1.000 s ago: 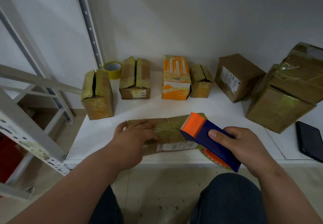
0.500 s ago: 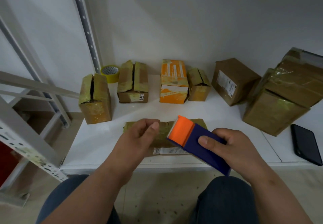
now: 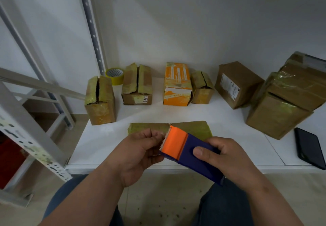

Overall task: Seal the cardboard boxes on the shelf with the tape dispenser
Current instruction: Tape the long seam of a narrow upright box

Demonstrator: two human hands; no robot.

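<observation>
**A:** Orange and blue, is that the tape dispenser [image 3: 187, 152] you've got?

**B:** Yes. From the head camera, my right hand [image 3: 227, 158] is wrapped round its blue body, thumb on top, with the orange toothed end pointing up and to the left. My left hand [image 3: 141, 148] has its fingers curled right at those teeth. I think it is pinching the tape end, but the tape itself is too faint to make out.

**A:** And the box you're sealing?

**B:** The flat cardboard box [image 3: 169, 128] lies on the white shelf [image 3: 229, 137] just beyond both hands, long axis running left to right, partly hidden behind them. The dispenser is held off it, above its near edge. Either hand is about as close; the toothed end faces the box's left half.

**A:** Anything in the way?

**B:** Not directly. Further back stand a split-top box [image 3: 100, 100], a box with a label [image 3: 136, 86], an orange box [image 3: 177, 84], a small box [image 3: 202, 88], a tilted box [image 3: 236, 83] and stacked large boxes [image 3: 285, 99] on the right. A yellow tape roll [image 3: 115, 75] sits by the metal upright [image 3: 90, 26], and a black phone [image 3: 309, 147] lies at the right.
</observation>
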